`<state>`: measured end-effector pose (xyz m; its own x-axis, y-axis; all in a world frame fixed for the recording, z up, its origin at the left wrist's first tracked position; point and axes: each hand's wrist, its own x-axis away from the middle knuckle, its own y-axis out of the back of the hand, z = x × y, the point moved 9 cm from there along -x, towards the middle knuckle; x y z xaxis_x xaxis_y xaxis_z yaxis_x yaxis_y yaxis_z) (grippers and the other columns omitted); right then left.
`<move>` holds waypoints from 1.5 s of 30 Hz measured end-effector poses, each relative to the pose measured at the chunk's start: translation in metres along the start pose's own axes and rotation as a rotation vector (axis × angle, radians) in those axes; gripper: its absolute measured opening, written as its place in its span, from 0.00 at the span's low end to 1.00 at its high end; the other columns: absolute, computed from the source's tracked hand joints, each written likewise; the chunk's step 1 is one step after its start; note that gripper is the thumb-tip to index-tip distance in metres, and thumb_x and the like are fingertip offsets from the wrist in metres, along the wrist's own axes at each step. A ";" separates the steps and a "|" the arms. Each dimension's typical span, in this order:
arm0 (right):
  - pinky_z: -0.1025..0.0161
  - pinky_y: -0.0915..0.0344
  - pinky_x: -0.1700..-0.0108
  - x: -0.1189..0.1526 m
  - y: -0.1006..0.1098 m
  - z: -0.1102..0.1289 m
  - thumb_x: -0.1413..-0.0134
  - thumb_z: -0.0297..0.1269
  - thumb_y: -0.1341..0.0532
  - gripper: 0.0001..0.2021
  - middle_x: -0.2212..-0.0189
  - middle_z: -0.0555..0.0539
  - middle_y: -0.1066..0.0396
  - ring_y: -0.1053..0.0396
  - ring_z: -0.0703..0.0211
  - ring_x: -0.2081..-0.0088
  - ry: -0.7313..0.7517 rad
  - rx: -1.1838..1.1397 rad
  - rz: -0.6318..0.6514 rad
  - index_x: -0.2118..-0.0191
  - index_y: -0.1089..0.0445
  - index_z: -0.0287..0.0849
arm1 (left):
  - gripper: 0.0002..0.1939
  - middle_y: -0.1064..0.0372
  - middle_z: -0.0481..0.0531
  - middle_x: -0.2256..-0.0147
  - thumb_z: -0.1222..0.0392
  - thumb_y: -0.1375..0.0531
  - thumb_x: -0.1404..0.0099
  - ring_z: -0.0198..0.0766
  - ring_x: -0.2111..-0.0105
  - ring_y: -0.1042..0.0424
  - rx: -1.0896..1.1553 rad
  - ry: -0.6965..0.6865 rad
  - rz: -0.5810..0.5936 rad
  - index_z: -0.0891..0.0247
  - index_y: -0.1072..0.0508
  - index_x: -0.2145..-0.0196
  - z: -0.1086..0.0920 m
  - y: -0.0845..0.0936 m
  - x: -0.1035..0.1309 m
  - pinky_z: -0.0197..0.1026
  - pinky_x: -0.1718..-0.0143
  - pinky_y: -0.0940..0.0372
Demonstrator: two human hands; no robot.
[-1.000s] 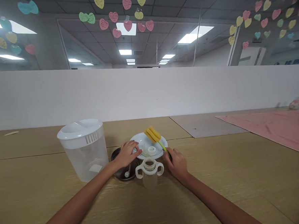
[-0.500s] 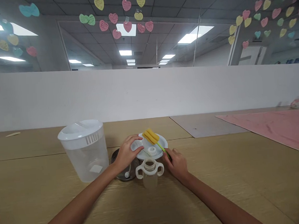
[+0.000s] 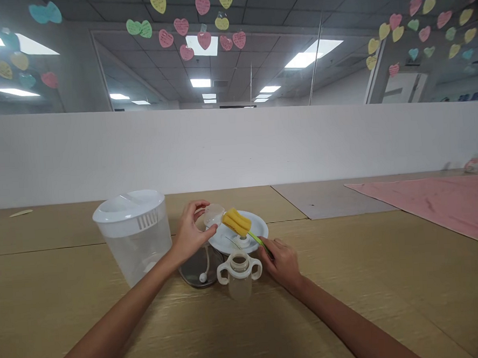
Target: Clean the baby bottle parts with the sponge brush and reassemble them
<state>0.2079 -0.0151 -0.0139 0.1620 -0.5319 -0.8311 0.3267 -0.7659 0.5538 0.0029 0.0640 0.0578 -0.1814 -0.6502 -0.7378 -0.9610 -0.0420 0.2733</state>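
Note:
My left hand pinches a small clear plastic cap above the left side of a white plate. In my right hand is the green handle of a bottle brush with a yellow sponge head. The sponge hovers over the plate, close to the cap. A white ring-shaped part lies on the plate, partly behind the sponge. In front of the plate stands an open baby bottle with two white handles. Left of it, a dark round tray holds a straw with a weighted white end.
A tall clear plastic bucket with a white lid stands to the left, behind my left forearm. On the right lie a grey mat and a pink cloth. A white wall borders the table's back.
My left hand has drawn left and up, lifting the clear cap off the plate. The sponge head has shifted slightly left and down, toward the cap.

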 end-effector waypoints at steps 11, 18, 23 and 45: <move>0.69 0.39 0.72 0.003 -0.004 -0.011 0.38 0.36 0.53 0.17 0.74 0.47 0.34 0.35 0.65 0.75 -0.096 -0.175 -0.026 0.50 0.33 0.38 | 0.17 0.36 0.54 0.58 0.65 0.42 0.49 0.41 0.53 0.36 0.123 -0.046 0.028 0.63 0.37 0.60 -0.024 0.005 0.002 0.48 0.46 0.43; 0.71 0.42 0.74 0.009 -0.005 0.010 0.39 0.33 0.51 0.16 0.78 0.49 0.33 0.36 0.67 0.76 0.179 -0.077 0.005 0.50 0.32 0.42 | 0.13 0.33 0.56 0.57 0.56 0.45 0.40 0.41 0.55 0.34 0.115 0.048 0.269 0.63 0.35 0.59 -0.028 -0.029 0.017 0.43 0.54 0.37; 0.70 0.43 0.74 0.009 0.000 0.012 0.39 0.33 0.51 0.16 0.79 0.49 0.33 0.37 0.67 0.78 0.185 -0.092 -0.027 0.52 0.31 0.40 | 0.19 0.33 0.53 0.55 0.50 0.54 0.34 0.39 0.58 0.33 -0.055 0.083 0.427 0.61 0.35 0.52 -0.025 -0.044 0.028 0.39 0.58 0.37; 0.66 0.36 0.70 0.003 -0.003 -0.023 0.39 0.39 0.51 0.16 0.75 0.47 0.30 0.33 0.62 0.74 -0.182 -0.301 -0.054 0.55 0.30 0.40 | 0.21 0.33 0.60 0.61 0.77 0.48 0.47 0.48 0.64 0.30 -1.228 0.078 0.661 0.62 0.30 0.58 0.049 -0.014 0.027 0.46 0.65 0.36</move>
<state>0.2292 -0.0060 -0.0195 -0.0230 -0.5698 -0.8215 0.5944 -0.6685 0.4470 0.0011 0.0847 0.0038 -0.4731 -0.8485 -0.2370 0.0992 -0.3187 0.9427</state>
